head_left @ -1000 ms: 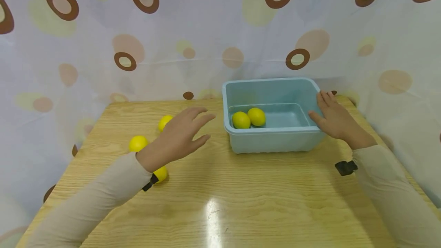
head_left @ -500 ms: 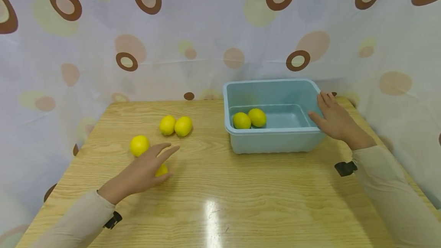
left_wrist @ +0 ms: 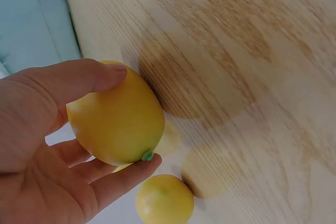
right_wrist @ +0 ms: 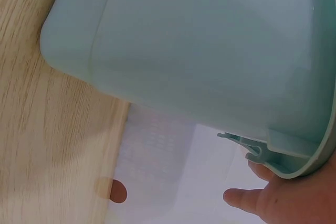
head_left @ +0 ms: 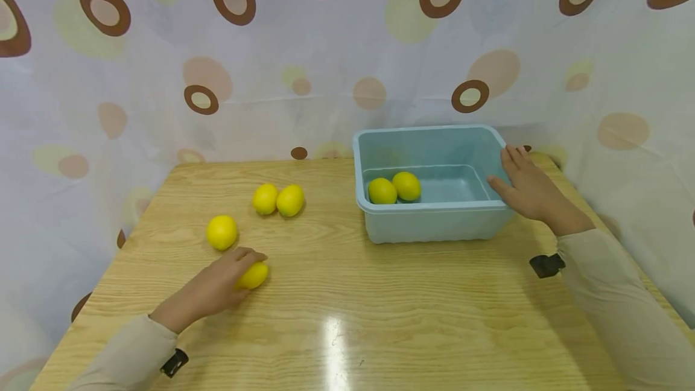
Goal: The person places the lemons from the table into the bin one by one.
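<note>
Thumb and fingers of the left hand (head_left: 215,286) are curled round a yellow lemon (head_left: 253,275) at the table's left-front part. In the left wrist view the thumb lies on one side of this lemon (left_wrist: 116,116), the fingertips on the other, near its green tip. The right hand (head_left: 529,189) rests on the right rim of a light blue bin (head_left: 434,224), its fingers fairly straight. Two lemons (head_left: 382,191) lie inside the bin at its left. Part of the right hand (right_wrist: 299,198) shows at the bin's rim in the right wrist view.
Behind the left hand lies a single lemon (head_left: 221,233); farther back, two more lemons (head_left: 290,200) lie side by side. The wooden table (head_left: 412,312) meets a patterned curtain (head_left: 326,47) at the back and sides.
The left hand has moved left and toward the near edge, down to the front lemon, and its fingers have closed round it. The right hand has stayed on the bin's rim.
</note>
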`<move>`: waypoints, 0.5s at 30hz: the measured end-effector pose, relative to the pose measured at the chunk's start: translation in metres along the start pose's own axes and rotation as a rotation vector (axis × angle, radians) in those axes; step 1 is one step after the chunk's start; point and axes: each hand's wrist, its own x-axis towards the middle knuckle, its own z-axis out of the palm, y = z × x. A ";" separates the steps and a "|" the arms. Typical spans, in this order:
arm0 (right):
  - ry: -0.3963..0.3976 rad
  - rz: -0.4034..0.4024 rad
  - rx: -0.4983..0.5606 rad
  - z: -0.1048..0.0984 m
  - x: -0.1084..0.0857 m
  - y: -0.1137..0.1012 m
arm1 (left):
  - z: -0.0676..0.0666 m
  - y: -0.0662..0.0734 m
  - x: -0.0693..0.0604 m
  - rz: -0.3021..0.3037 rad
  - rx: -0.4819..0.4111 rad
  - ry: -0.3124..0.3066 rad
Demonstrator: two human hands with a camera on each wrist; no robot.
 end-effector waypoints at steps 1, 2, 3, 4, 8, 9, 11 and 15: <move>-0.001 0.000 0.003 0.000 0.000 0.000 | 0.000 0.000 0.000 -0.008 0.001 -0.002; -0.001 0.000 0.004 0.000 -0.001 -0.001 | 0.000 0.000 0.000 -0.015 0.004 -0.004; -0.002 0.001 0.005 0.000 -0.001 -0.001 | 0.000 0.000 0.000 -0.025 0.008 -0.006; -0.003 0.000 0.004 0.000 -0.001 -0.001 | 0.001 0.000 0.001 -0.032 0.009 -0.008; -0.002 0.002 0.000 0.000 0.000 0.001 | 0.002 -0.003 0.002 -0.028 0.012 -0.005; -0.003 0.002 -0.004 0.001 0.000 0.002 | 0.002 -0.003 0.002 -0.025 0.012 -0.004; -0.002 0.003 -0.007 0.001 0.000 0.003 | 0.001 -0.004 0.003 -0.020 0.009 -0.003; -0.001 -0.001 -0.011 0.002 0.001 0.005 | 0.002 -0.004 0.004 -0.033 -0.010 0.003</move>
